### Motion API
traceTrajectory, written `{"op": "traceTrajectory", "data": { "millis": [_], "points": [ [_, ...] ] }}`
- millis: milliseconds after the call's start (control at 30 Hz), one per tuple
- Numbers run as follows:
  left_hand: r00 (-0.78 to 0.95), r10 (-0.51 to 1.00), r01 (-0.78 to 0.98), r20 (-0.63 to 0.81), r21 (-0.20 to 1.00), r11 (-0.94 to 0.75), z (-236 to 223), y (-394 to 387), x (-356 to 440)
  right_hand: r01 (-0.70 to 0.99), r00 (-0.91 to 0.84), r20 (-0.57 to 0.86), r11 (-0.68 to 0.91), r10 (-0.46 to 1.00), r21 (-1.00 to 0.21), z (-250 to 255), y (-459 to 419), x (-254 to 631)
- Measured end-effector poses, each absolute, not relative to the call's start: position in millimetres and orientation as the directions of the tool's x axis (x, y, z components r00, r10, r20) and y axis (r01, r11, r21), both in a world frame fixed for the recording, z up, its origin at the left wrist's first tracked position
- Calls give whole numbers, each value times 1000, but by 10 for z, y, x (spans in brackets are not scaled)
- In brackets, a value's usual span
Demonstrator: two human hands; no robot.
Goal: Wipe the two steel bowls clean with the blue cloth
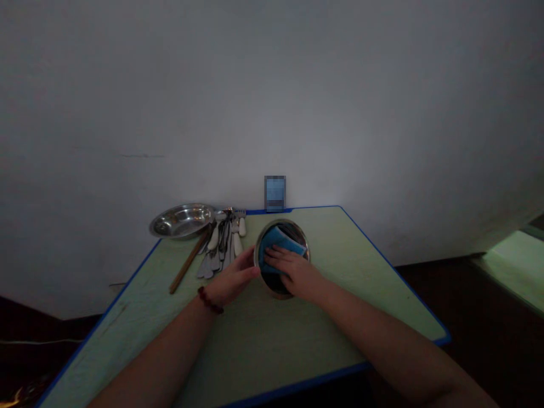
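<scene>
Starts at the far left with a shallow steel dish (182,222), lying at the back corner of the table (361,266), close to the wall (318,113) and apart from both hands. Cannot tell here between wiped and waiting. Just to the right, shows a slim wooden stick (187,264), perhaps chopsticks, with the far end against a heap of cutlery (213,238). Includes forks and spoons in that heap, some with cream handles, all untouched at this moment; again, cannot tell whether done or left to do. Further right, past a beaded bracelet (209,301), has the left grip (232,280) narrowed on the left side of a round steel bowl (272,281), with thumb near the rim, apparently steadying. Places that bowl around the middle of the table, mouth toward the wearer, seemingly tipped. Inside it, shows a folded blue cloth (272,237) against the inner surface. Behind, at the back edge, stands a small blurred screen (275,192) by the wall. Last, lays the right grip (300,275) wide over the cloth, fingers extended, pressing rather than pinching. Looks partway through wiping the bowl, with cloth not yet lifted out
</scene>
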State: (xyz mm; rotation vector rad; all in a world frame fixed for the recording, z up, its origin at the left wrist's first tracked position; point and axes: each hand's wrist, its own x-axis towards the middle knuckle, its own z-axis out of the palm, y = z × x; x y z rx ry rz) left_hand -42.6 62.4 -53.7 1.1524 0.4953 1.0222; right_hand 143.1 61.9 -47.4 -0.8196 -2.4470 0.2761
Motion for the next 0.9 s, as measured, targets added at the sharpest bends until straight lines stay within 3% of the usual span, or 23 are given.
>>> {"op": "traceTrajectory", "data": {
  "millis": [533, 900],
  "points": [
    [471, 872, -439, 130, 892, 104, -548, 605, -446, 492, -665, 445, 800, 600, -342, -504, 627, 1430],
    [528, 838, -348, 140, 936, 63, -542, 635, -454, 509, -644, 450, 786, 618, -352, -495, 633, 1437]
  ]
}}
